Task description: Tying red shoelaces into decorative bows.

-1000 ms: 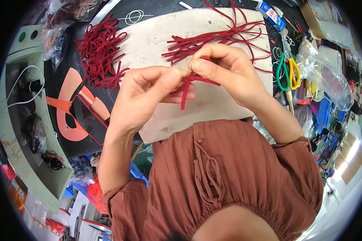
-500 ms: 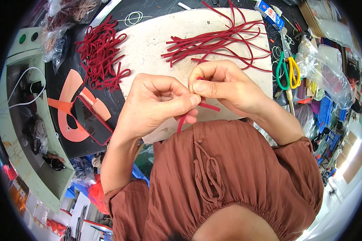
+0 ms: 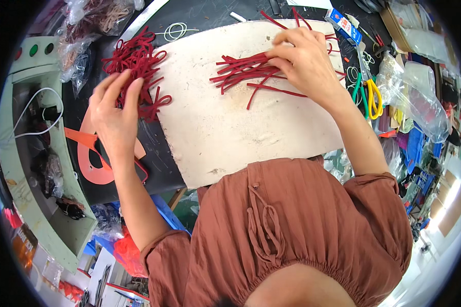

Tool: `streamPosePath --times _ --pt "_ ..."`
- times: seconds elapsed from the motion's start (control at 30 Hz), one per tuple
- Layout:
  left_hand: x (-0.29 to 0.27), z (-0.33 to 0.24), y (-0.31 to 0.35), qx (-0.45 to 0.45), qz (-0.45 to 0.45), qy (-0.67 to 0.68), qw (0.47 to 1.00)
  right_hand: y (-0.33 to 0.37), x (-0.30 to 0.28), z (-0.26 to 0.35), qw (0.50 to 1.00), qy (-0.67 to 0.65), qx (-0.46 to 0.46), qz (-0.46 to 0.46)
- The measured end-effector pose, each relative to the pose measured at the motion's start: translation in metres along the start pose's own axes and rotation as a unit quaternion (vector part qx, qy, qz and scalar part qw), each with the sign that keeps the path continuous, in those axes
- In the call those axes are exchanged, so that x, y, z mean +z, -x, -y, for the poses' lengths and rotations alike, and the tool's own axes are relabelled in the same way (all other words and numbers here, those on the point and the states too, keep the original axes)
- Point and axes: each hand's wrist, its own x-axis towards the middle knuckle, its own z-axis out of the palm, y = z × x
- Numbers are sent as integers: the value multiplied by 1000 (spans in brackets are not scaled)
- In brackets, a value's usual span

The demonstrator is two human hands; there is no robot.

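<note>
The left hand (image 3: 115,117), thumb and fingers parted, is at the tangled pile of looped dark-red cords (image 3: 130,59) beside a cream, slab-like board (image 3: 230,135). The right hand (image 3: 312,66) curls over thin dark-red strips (image 3: 238,69) on that board — whether gripping any, I cannot tell.

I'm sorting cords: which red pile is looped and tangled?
The left pile, by the left hand: it curls into loops, while the right pile, partly under the right hand, lies mostly straight.
</note>
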Motion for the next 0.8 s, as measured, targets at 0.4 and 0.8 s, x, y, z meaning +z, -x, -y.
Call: streamPosePath --times 0.4,0.8 --pt "12 -72 -3 313 -156 24 937 -31 -50 36 824 -476 216 220" --pt "-6 -71 7 47 103 315 942 -34 -46 47 975 -217 -39 -25"
